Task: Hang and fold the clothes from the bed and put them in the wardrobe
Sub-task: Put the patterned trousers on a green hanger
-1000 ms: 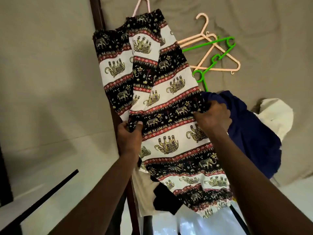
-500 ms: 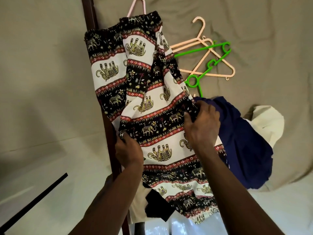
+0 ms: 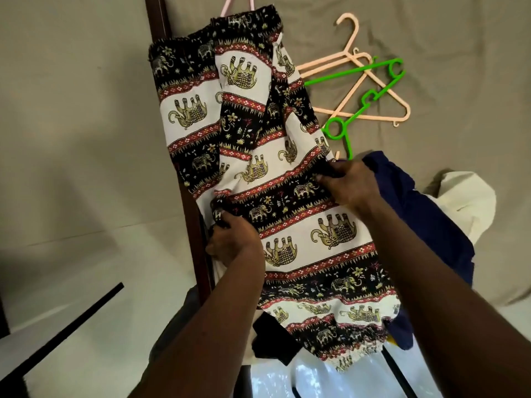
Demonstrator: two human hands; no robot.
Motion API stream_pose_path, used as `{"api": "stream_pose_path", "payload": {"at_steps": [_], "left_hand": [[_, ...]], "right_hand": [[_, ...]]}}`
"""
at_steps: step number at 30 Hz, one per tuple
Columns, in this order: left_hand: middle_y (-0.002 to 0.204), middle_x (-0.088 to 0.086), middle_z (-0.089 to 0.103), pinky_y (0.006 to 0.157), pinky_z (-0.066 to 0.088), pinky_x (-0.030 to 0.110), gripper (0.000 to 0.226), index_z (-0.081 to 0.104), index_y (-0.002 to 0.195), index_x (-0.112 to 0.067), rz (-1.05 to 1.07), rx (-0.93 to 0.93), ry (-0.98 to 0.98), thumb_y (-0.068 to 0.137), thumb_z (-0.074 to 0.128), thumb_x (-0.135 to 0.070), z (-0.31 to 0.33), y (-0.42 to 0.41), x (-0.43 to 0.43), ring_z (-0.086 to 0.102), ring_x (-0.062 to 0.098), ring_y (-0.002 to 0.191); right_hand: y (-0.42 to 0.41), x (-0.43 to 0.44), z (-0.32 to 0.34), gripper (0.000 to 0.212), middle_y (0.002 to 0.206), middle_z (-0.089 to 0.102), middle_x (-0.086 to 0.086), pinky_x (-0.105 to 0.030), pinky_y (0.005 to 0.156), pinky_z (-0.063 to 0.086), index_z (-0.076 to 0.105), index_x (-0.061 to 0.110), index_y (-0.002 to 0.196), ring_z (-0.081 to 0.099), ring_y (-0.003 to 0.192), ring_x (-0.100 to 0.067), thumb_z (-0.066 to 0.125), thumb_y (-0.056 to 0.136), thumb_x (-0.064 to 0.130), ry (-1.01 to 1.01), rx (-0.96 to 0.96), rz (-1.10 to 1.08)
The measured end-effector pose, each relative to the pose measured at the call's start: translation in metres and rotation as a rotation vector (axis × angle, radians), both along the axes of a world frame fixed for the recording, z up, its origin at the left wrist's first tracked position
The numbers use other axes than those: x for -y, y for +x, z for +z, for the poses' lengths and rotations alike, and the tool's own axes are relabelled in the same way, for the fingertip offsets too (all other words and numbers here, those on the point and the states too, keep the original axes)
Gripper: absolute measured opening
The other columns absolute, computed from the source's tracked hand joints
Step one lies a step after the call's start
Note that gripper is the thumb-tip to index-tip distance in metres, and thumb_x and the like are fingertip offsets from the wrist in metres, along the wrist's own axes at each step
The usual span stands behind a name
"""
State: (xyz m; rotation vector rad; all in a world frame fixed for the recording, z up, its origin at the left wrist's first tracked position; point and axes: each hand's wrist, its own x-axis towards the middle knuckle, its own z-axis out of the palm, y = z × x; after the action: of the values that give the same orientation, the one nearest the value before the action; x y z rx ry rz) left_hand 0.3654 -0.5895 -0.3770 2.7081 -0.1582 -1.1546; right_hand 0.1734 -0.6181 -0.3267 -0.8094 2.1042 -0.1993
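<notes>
Two hands: both hold the elephant-print trousers, spread down the centre of the frame over the olive sheet.
Left hand: fingers curled round the fabric's left edge, left of centre, beside the dark wooden post.
Right hand: pinching the right edge, right of centre, just beside the navy garment.
Pink hanger: only its hook shows, top centre, above the waistband; how the trousers sit on it is hidden.
Spare hangers: peach hangers and a green hanger, interlocked, upper right.
Waiting: navy garment and cream garment, right side.
Risk, slipping: thin loose cloth, probably; an uneven pull from either hand could drag the waistband off the pink hanger.
Risk, snagging: the right edge lies near the green hanger, so lifting might catch it or the navy garment.
</notes>
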Motion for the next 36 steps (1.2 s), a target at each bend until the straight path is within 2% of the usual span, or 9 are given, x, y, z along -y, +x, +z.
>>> {"api": "stream_pose_path", "payload": {"at_steps": [7,10,15,18,21,23,28,33,36], "left_hand": [[0.135,0.016,0.058,0.081,0.039,0.033,0.037,0.072,0.130,-0.021,0.063,-0.050,-0.019,0.104,0.055,-0.042,-0.002,0.000,0.008,0.059,0.032,0.115],[0.109,0.005,0.077,0.080,0.051,0.031,0.031,0.078,0.115,-0.021,-0.004,-0.147,-0.087,0.102,0.059,-0.041,-0.006,-0.001,0.000,0.069,0.026,0.098],[0.083,0.003,0.066,0.066,0.055,0.031,0.024,0.068,0.101,-0.004,0.257,-0.337,-0.151,0.100,0.064,-0.027,-0.001,0.017,-0.002,0.066,0.021,0.080],[0.095,0.011,0.075,0.084,0.063,0.050,0.026,0.067,0.101,-0.008,0.367,-0.559,-0.138,0.092,0.076,-0.030,0.012,0.034,-0.007,0.075,0.032,0.088],[0.105,0.014,0.079,0.092,0.060,0.056,0.046,0.070,0.118,-0.009,0.148,-0.833,-0.083,0.084,0.081,-0.037,0.037,0.054,-0.009,0.076,0.036,0.098],[0.114,0.018,0.076,0.102,0.054,0.058,0.058,0.067,0.122,-0.008,-0.010,-0.915,-0.031,0.076,0.081,-0.040,0.071,0.066,-0.009,0.074,0.038,0.106],[0.124,0.010,0.075,0.108,0.049,0.056,0.053,0.068,0.125,-0.016,-0.297,-0.845,-0.198,0.088,0.074,-0.053,0.160,0.101,-0.003,0.071,0.033,0.114],[0.101,0.017,0.078,0.090,0.057,0.057,0.026,0.078,0.104,-0.007,-0.532,-0.632,-0.524,0.099,0.067,-0.030,0.280,0.115,-0.013,0.074,0.041,0.102],[0.097,0.026,0.075,0.077,0.058,0.054,0.033,0.076,0.098,-0.001,-0.518,-0.568,-0.668,0.096,0.068,-0.032,0.338,0.111,-0.022,0.073,0.035,0.085]], "right_hand": [[-0.019,-0.012,0.011,0.026,0.090,0.076,0.002,-0.052,0.083,0.061,0.079,0.013,0.111,0.074,0.085,-0.024,0.079,0.090,0.027,-0.206,-0.114,-0.217],[-0.023,-0.025,0.016,0.024,0.090,0.075,0.000,-0.049,0.082,0.061,0.079,0.013,0.111,0.073,0.084,-0.027,0.077,0.092,0.029,-0.221,-0.168,-0.192],[-0.023,-0.033,0.029,0.019,0.086,0.076,0.006,-0.040,0.075,0.062,0.080,0.018,0.111,0.073,0.079,-0.022,0.076,0.093,0.026,-0.234,-0.126,-0.238],[-0.019,-0.033,0.043,0.016,0.083,0.075,0.006,-0.037,0.069,0.061,0.081,0.021,0.106,0.073,0.075,-0.021,0.074,0.093,0.027,-0.256,-0.123,-0.247],[-0.017,-0.031,0.061,0.011,0.089,0.076,0.000,-0.030,0.067,0.059,0.078,0.023,0.104,0.073,0.077,-0.019,0.072,0.096,0.028,-0.231,-0.048,-0.295],[-0.017,-0.034,0.086,0.017,0.098,0.076,-0.008,-0.039,0.080,0.062,0.075,0.015,0.106,0.074,0.087,-0.026,0.076,0.093,0.026,-0.160,0.088,-0.418],[-0.018,-0.066,0.176,0.037,0.102,0.077,-0.020,-0.051,0.085,0.062,0.070,0.002,0.111,0.075,0.085,-0.034,0.083,0.086,0.027,-0.021,0.401,-0.591],[-0.024,-0.123,0.291,0.016,0.077,0.076,-0.013,-0.030,0.051,0.058,0.076,0.001,0.096,0.071,0.058,-0.022,0.072,0.095,0.016,-0.259,0.399,-0.668],[-0.024,-0.161,0.338,0.021,0.071,0.074,-0.011,-0.026,0.051,0.054,0.075,0.001,0.089,0.068,0.058,-0.023,0.072,0.096,0.021,-0.451,0.349,-0.690]]}}
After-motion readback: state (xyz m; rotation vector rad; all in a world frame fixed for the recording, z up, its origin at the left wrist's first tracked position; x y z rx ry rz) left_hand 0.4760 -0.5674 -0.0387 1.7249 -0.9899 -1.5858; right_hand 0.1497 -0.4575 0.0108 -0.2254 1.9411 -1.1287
